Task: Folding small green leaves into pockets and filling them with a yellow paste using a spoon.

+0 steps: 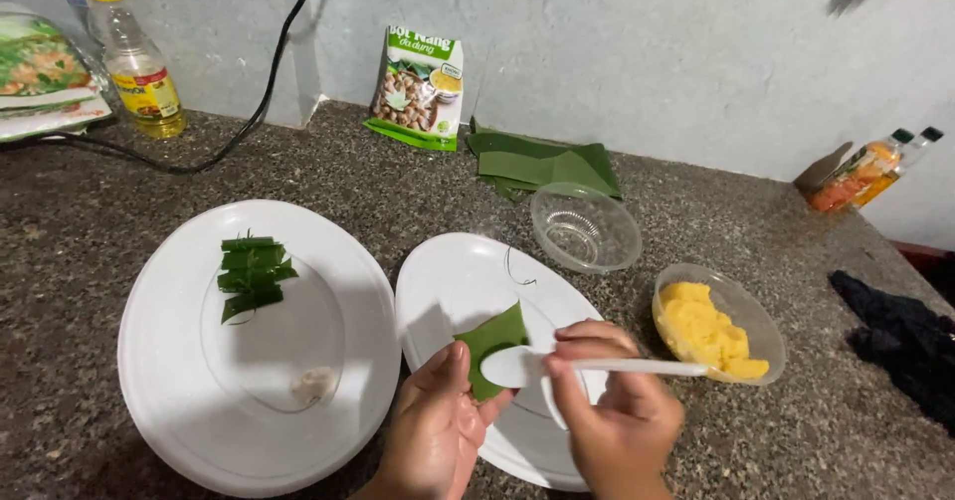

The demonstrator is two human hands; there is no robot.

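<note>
Your left hand [438, 425] pinches the small folded leaf piece [492, 346] over the near white plate [448, 281], and your right hand [612, 415] grips the white plastic spoon [557, 366], its bowl at the leaf's 4 o'clock edge. If the pinch loosens, the fold can open. The yellow paste bowl [761, 326] sits at 3 o'clock, so a careless reach there can spill it.

Speckled stone counter [696, 211] – matt, rough; white plastic spoon [557, 366] – smooth; clear glossy plastic bowl [585, 226]; waxy leaf piece [489, 341].

Speckled stone counter [398, 192]: 2 white plates [179, 381], 2 clear bowls [587, 226]
</note>
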